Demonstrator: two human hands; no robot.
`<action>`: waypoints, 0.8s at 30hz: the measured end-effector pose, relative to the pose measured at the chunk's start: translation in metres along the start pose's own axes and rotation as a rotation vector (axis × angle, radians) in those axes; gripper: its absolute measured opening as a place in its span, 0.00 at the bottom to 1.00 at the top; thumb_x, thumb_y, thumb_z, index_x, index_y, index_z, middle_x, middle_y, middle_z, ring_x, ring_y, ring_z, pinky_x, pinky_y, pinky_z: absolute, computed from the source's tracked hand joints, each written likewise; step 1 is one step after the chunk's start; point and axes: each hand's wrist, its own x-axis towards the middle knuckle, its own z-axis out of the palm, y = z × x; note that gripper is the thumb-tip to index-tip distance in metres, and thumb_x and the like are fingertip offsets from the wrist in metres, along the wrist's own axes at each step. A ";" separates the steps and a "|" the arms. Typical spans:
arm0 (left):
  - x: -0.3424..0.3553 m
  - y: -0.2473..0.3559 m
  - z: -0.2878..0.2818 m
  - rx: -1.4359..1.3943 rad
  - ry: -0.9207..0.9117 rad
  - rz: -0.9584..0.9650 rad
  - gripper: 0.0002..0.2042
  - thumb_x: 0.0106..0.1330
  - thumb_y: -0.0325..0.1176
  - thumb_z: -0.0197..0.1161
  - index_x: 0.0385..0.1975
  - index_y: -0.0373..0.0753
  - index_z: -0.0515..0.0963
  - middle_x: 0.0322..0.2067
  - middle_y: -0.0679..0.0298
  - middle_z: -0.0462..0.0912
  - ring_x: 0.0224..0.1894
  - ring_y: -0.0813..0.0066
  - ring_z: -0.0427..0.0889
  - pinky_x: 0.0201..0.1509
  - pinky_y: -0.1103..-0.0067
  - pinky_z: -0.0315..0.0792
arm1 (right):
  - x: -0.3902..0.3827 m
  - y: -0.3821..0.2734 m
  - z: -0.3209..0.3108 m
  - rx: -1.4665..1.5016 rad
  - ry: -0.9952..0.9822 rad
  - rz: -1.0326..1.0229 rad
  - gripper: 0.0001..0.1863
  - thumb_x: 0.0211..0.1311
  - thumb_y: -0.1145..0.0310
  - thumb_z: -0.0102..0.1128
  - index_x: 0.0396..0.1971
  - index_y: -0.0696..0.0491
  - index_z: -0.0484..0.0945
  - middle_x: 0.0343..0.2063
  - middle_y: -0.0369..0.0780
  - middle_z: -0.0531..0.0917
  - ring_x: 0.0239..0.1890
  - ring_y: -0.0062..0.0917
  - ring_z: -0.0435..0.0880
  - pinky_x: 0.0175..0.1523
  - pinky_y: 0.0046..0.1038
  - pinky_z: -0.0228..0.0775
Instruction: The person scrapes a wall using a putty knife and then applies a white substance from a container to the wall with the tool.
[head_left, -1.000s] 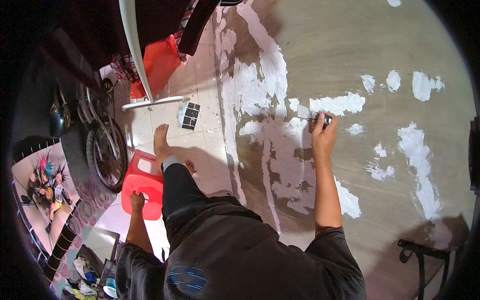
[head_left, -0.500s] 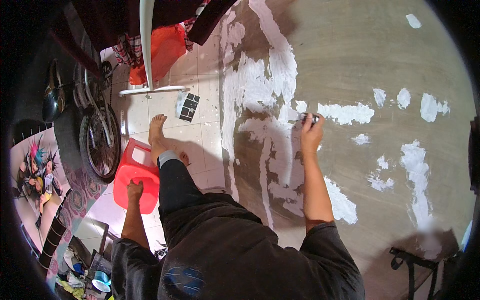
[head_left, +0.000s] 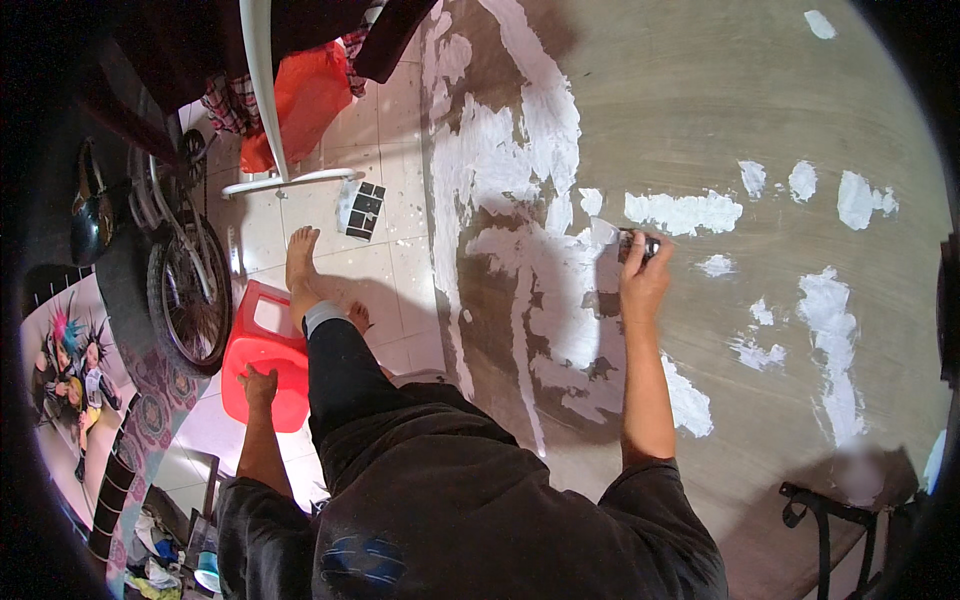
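Observation:
My right hand [head_left: 646, 282] is closed round the dark handle of a putty knife [head_left: 606, 234]. Its pale blade points left and lies at the edge of white filler [head_left: 560, 262] spread on a grey-brown wall [head_left: 700, 330]; whether the blade presses on the surface is hard to tell. More filler [head_left: 685, 212] forms a horizontal band just above and right of the hand. My left hand [head_left: 258, 384] hangs over a red plastic stool [head_left: 250, 345], holding nothing, with its fingers apart.
A bicycle [head_left: 190, 270] stands at the left behind the stool. An orange-red bag [head_left: 305, 105] and a white metal stand [head_left: 262, 90] are at the far left. A black-and-white checked piece [head_left: 364, 212] lies on the tiled floor [head_left: 400, 280]. A dark folding frame [head_left: 830, 505] sits at lower right.
My right hand has moved right and slightly nearer with the putty knife. The view has shifted a little. My left hand stays over the stool, its fingers a bit more spread.

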 end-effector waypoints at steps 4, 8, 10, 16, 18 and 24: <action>-0.016 0.016 -0.015 -0.076 0.001 -0.060 0.48 0.56 0.52 0.63 0.66 0.23 0.48 0.60 0.24 0.56 0.65 0.29 0.55 0.68 0.60 0.60 | -0.003 0.012 0.017 -0.082 0.009 -0.048 0.14 0.69 0.62 0.54 0.45 0.56 0.69 0.23 0.45 0.83 0.26 0.33 0.84 0.31 0.32 0.74; 0.000 -0.012 0.010 0.024 0.049 0.001 0.48 0.56 0.53 0.64 0.67 0.26 0.48 0.62 0.23 0.50 0.62 0.29 0.61 0.66 0.60 0.62 | -0.001 -0.011 0.003 -0.033 -0.013 0.014 0.15 0.69 0.60 0.53 0.45 0.57 0.69 0.24 0.50 0.82 0.28 0.46 0.83 0.31 0.42 0.73; 0.006 -0.013 0.012 0.016 0.040 0.000 0.48 0.55 0.53 0.64 0.68 0.27 0.48 0.62 0.23 0.47 0.61 0.29 0.63 0.65 0.60 0.64 | -0.001 -0.011 0.001 -0.044 -0.013 0.017 0.15 0.69 0.60 0.53 0.44 0.57 0.70 0.26 0.52 0.82 0.29 0.49 0.83 0.31 0.43 0.72; -0.001 0.000 0.002 -0.044 0.033 -0.038 0.48 0.55 0.53 0.64 0.67 0.26 0.48 0.61 0.21 0.49 0.60 0.28 0.63 0.63 0.59 0.65 | -0.008 0.008 0.031 -0.111 -0.064 0.018 0.14 0.68 0.60 0.53 0.43 0.57 0.69 0.28 0.54 0.81 0.30 0.53 0.81 0.32 0.46 0.71; -0.007 0.008 -0.006 -0.053 0.019 -0.036 0.49 0.55 0.53 0.64 0.67 0.27 0.48 0.60 0.21 0.49 0.61 0.29 0.63 0.64 0.59 0.65 | -0.013 0.013 0.041 -0.093 -0.067 0.018 0.14 0.68 0.60 0.53 0.44 0.56 0.69 0.28 0.54 0.81 0.31 0.53 0.81 0.32 0.46 0.71; -0.004 -0.008 0.005 -0.006 0.073 -0.037 0.49 0.55 0.54 0.63 0.67 0.27 0.48 0.61 0.22 0.50 0.62 0.29 0.61 0.64 0.59 0.64 | -0.014 0.009 0.037 -0.070 -0.076 0.053 0.14 0.69 0.59 0.52 0.43 0.55 0.70 0.25 0.52 0.81 0.29 0.51 0.82 0.32 0.44 0.71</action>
